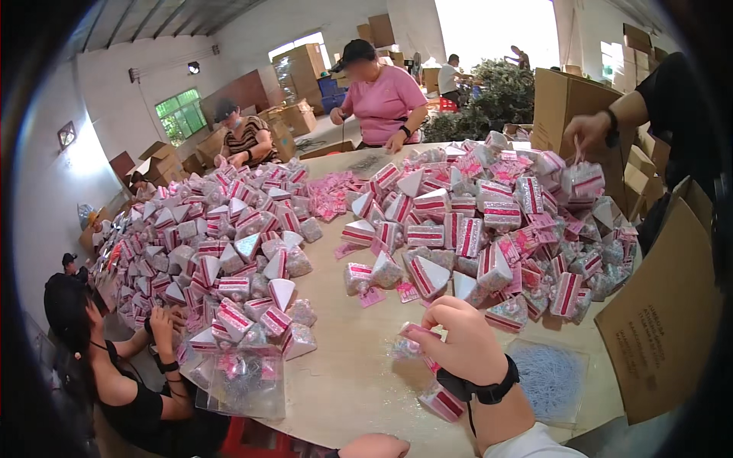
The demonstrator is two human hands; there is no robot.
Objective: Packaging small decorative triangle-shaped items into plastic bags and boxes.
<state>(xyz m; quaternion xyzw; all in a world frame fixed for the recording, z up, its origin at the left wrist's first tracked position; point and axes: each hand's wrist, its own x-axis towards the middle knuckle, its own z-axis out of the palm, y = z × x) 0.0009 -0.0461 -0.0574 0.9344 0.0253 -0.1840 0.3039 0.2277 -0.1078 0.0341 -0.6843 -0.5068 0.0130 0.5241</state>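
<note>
At the near edge of the round table point(359, 382), the right hand point(462, 343) is fisted, fingers clamped on a small pink-and-white wedge packet point(408, 345), with another packet point(443, 402) lying just below the wrist. The left hand point(374, 446) barely peeks in at the bottom; its fingers can't be made out. Just beyond, the big heap of wedge packets point(489, 229) spreads right, a second heap point(229, 244) left. Farther back, a person in pink point(382, 99) works, cardboard boxes point(298, 69) behind.
</note>
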